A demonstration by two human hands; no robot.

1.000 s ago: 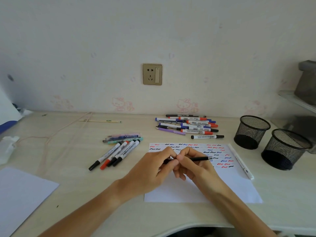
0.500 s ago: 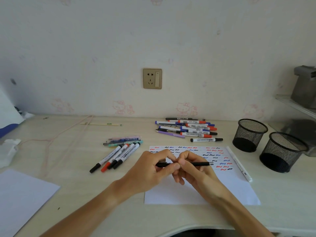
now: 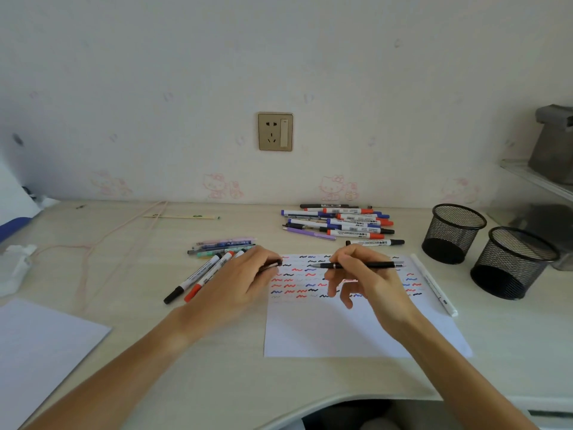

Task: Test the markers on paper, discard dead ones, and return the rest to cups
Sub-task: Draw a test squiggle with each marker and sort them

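My right hand [image 3: 366,274] pinches a thin black pen [image 3: 372,265], held level with its bare tip pointing left above the white test paper [image 3: 341,330]. That sheet carries rows of red, blue and black squiggles. My left hand [image 3: 242,277] holds the pen's black cap [image 3: 274,264] at the paper's left edge, apart from the pen. A pile of markers [image 3: 341,223] lies behind the paper. Another group of markers and pens [image 3: 214,259] lies left of it, partly under my left hand. Two black mesh cups [image 3: 452,232] [image 3: 511,262] stand at the right, nothing visible inside them.
A white pen [image 3: 434,285] lies along the paper's right edge, and a single black-capped marker [image 3: 375,242] lies just behind the sheet. A second white sheet [image 3: 37,346] sits front left. Crumpled tissue [image 3: 15,262] and a pink cord [image 3: 102,240] lie at the left. A wall socket [image 3: 275,131] is above the desk.
My hands have pulled apart: the cap came off in my left hand, which moved left, while my right hand keeps the uncapped pen.
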